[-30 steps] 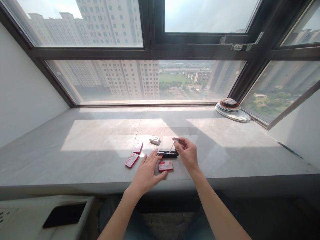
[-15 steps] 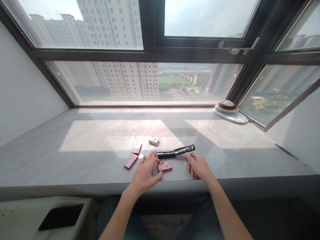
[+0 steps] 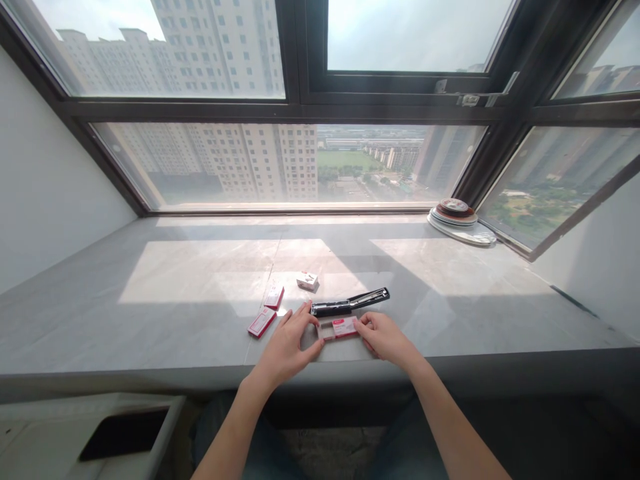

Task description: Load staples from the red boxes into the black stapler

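Note:
A small red-and-white staple box (image 3: pixel 327 331) lies on the ledge near its front edge, with its lid (image 3: pixel 345 326) slid out to the right so that part of the clear tray shows. My left hand (image 3: pixel 287 343) grips the tray's left end between thumb and fingers. The lid's right end is pinched in my right hand (image 3: pixel 387 339). Just beyond the box, a black stapler (image 3: pixel 333 309) lies opened out, its arm angled up to the right. My left fingertips are close to the stapler's left end; whether they touch it I cannot tell.
Two more red-and-white boxes, one nearer (image 3: pixel 262 323) and one farther (image 3: pixel 275 297), lie left of my hand. Behind the stapler sits a small white box (image 3: pixel 307 281). Stacked round lids or plates (image 3: pixel 460 223) stand by the window's right corner. The ledge's front edge (image 3: pixel 450 363) runs below my wrists.
My right hand has moved left and taken hold of the box's lid. The lid has slid right, uncovering part of the tray. My left hand has stayed nearly in place.

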The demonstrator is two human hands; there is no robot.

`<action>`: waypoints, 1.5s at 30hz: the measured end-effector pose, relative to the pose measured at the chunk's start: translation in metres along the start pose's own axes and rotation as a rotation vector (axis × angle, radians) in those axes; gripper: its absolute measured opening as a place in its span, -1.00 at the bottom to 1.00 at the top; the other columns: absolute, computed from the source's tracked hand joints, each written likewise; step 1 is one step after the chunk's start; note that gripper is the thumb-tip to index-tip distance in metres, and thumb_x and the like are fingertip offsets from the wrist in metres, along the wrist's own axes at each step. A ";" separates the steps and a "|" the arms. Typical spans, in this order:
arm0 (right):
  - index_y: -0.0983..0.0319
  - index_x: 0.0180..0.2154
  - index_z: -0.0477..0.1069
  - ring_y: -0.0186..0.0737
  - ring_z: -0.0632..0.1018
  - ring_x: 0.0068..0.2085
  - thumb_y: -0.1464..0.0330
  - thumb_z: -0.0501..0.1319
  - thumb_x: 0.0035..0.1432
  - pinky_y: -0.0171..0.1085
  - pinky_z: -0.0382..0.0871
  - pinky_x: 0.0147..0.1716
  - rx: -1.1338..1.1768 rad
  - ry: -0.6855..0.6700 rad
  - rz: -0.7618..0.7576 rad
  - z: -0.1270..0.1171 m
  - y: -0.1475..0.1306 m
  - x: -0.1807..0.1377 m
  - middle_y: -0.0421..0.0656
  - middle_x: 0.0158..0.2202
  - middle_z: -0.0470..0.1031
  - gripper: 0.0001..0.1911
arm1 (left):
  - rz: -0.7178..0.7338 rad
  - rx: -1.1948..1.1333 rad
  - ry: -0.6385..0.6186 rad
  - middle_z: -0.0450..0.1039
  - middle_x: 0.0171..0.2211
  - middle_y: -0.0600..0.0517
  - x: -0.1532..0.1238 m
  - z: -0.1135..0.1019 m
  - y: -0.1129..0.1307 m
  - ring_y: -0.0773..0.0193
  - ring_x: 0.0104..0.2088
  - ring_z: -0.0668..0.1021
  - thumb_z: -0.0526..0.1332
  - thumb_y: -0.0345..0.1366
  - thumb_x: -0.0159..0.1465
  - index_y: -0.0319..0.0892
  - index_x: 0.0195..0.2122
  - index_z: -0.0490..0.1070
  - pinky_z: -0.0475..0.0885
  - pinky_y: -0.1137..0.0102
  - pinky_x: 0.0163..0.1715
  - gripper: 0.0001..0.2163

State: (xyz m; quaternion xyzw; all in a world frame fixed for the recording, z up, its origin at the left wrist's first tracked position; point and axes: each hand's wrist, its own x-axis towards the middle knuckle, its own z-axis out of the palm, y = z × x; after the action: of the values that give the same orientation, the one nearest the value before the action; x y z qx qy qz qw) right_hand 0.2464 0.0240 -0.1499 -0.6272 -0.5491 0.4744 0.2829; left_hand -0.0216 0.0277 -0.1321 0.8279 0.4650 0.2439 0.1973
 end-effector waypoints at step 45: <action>0.14 -0.27 0.54 -0.28 0.45 -0.45 0.27 0.23 0.28 -0.32 0.13 -0.44 -0.380 0.106 -0.478 0.024 -0.047 -0.009 -0.27 -0.51 0.48 -0.86 | -0.028 -0.101 0.064 0.27 0.35 0.00 0.001 0.007 -0.009 0.06 0.40 0.24 0.34 -0.16 0.25 0.01 -0.04 0.43 0.07 0.09 0.43 -0.73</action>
State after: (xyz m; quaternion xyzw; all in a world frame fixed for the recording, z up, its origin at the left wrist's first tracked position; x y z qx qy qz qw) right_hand 0.2058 0.0231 -0.1155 -0.5458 -0.7444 0.2501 0.2923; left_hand -0.0231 0.0323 -0.1420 0.8021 0.4695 0.2908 0.2272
